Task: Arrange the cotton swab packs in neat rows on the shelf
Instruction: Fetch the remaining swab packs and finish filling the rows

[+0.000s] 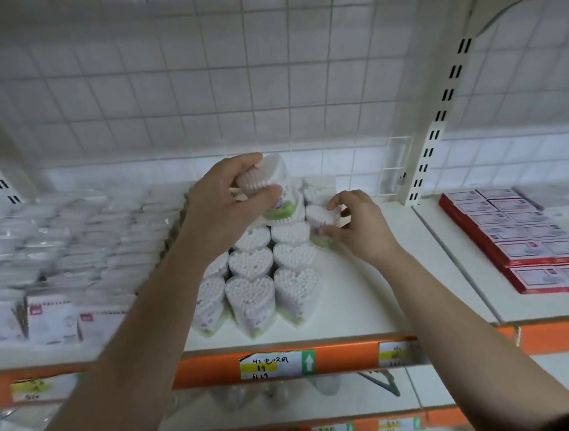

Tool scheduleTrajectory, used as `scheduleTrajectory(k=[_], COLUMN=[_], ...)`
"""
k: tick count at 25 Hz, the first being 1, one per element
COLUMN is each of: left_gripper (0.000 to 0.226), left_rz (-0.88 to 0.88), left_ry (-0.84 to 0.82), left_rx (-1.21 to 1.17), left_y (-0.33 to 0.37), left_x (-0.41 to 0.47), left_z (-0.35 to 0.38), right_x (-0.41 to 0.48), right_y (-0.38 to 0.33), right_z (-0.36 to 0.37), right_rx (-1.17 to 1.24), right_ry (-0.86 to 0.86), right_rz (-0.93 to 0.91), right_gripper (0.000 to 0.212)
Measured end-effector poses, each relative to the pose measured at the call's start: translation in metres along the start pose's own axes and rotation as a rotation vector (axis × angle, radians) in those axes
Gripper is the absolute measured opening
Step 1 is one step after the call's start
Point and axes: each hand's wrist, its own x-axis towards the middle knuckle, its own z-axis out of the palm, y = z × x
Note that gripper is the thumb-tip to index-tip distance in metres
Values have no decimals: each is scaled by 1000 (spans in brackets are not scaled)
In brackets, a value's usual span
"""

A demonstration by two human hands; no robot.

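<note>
Heart-shaped cotton swab packs (254, 295) stand in rows on the white shelf (359, 298), several deep, with more stacked at the back. My left hand (230, 203) grips one pack (265, 174), tilted, above the back of the group. My right hand (359, 222) pinches another pack (321, 214) at the right rear of the rows, low over the shelf. My left forearm hides part of the leftmost column.
Clear plastic bags of white goods (56, 256) fill the shelf's left side. Red flat boxes (526, 242) lie on the neighbouring shelf to the right, past a slotted upright (431, 140). A wire grid (230, 82) backs the shelf. An orange price rail (275, 364) runs along the front edge.
</note>
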Motion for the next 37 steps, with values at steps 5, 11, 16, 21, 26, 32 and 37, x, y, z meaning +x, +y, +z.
scheduleTrajectory(k=[5,11,16,21,26,32,37], left_gripper=[53,55,55,65,62,58,56], left_rz=[83,132,161,135,89,115,171], left_ry=[-41,-211,-346,-446,-461,-363,-315], left_rx=[46,99,226,461,650,814,917], left_y=[10,17,7,-6,-10,-6,-1], left_x=[1,5,4,3,-2,4,-3], left_z=[15,46,73,84,90,94,90], right_x=[-3,-24,-28,-30,-29,-28,-26], right_y=[6,50,63,63,63,63,41], right_z=[0,-8,-5,-7,-6,-3,-17], right_rx=[-3,-217,-237,-176,-164,-136,51], right_ry=[-30,-141,-118,-73,-68,-50,215], right_rz=[-1,111,88,81,86,86,85], right_gripper=[51,45,17,8,8,16,23])
